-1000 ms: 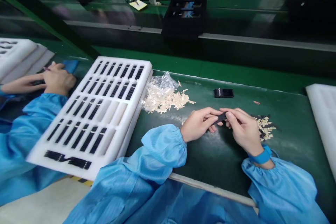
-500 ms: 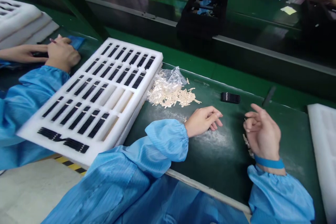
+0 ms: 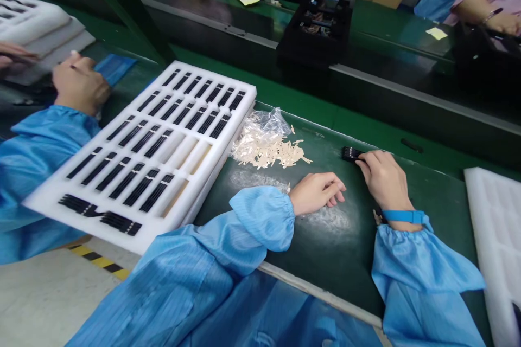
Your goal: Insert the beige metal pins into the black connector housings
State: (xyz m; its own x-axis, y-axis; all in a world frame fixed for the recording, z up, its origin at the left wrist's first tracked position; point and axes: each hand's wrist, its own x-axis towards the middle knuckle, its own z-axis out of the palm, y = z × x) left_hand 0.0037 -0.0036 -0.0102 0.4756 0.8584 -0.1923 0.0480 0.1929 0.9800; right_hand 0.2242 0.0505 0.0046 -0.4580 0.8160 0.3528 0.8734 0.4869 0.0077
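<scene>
My right hand [image 3: 385, 173], with a blue wrist strap [image 3: 404, 216], pinches the right end of a small row of black flat strips [image 3: 350, 153] on the green bench. Pale marks run across the strips; what kind of part they are I cannot tell. My left hand [image 3: 317, 193] rests on the bench, fingers loosely curled, nothing visible in them. Beyond it lies a pile of small beige tabs [image 3: 280, 153], partly under a clear plastic bag [image 3: 271, 121]. A white foam tray [image 3: 157, 236] at the left holds many similar black strips in slots.
A single black piece [image 3: 412, 145] lies on the green surface past the bench edge. Another white foam tray [image 3: 482, 217] stands at the right. A co-worker's hands [image 3: 79, 84] are at the left. Across the line are black bins [image 3: 315, 38] and other people.
My right hand has moved left from open air and closed on the black strips. The black piece, blurred above the bench edge before, now lies flat beyond it. My left hand has stayed put.
</scene>
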